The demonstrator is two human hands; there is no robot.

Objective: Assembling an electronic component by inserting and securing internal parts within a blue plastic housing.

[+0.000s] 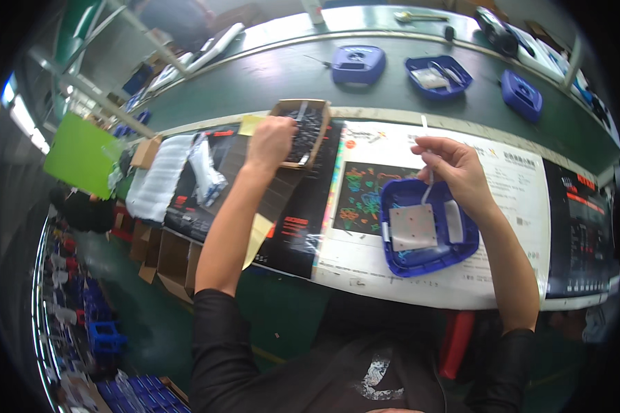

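My left hand (271, 142) is at the left side of a small cardboard box (322, 141) full of small dark parts (306, 131), perhaps screws. Its fingers are closed; whatever they pinch is hidden. My right hand (456, 171) pinches a thin white strip (430, 186) above an open blue plastic housing (390, 256). One end of the strip sticks up past the fingers, and the other runs down into the housing. Inside the housing lie a pale square plate (414, 228) with small reddish dots and a narrower white piece (454, 221).
On the dark conveyor (269, 76) beyond the bench stand a closed blue housing (358, 65), an open one (442, 77) with white parts inside, and another (521, 95). Plastic bags (207, 172) and white foam sheets (160, 177) lie left. Cardboard boxes (176, 265) stand below the bench.
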